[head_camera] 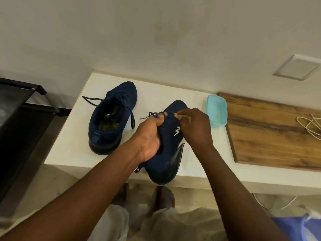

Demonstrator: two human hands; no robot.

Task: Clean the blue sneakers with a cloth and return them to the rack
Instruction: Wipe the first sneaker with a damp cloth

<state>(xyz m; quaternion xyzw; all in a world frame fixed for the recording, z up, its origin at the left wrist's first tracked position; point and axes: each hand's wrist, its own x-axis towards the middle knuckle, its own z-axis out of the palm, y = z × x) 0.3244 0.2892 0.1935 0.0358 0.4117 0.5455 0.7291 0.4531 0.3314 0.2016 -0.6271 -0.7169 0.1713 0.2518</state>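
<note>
Two dark blue sneakers lie on a white table [73,136]. The left sneaker [111,117] rests flat with its laces loose and its toe pointing away. The right sneaker [166,153] has a white logo on its side and is tilted, its heel past the table's front edge. My left hand [151,136] grips it at the opening, with the laces caught under the fingers. My right hand [196,129] presses on its upper near the laces, fingers pinched on a small pale scrap of cloth [177,115], which is mostly hidden.
A black shoe rack [26,101] stands left of the table. A teal plastic container [217,112] sits beside the right sneaker, next to a wooden board [269,129] carrying a white cable [309,124]. The wall is close behind. My legs are below the table edge.
</note>
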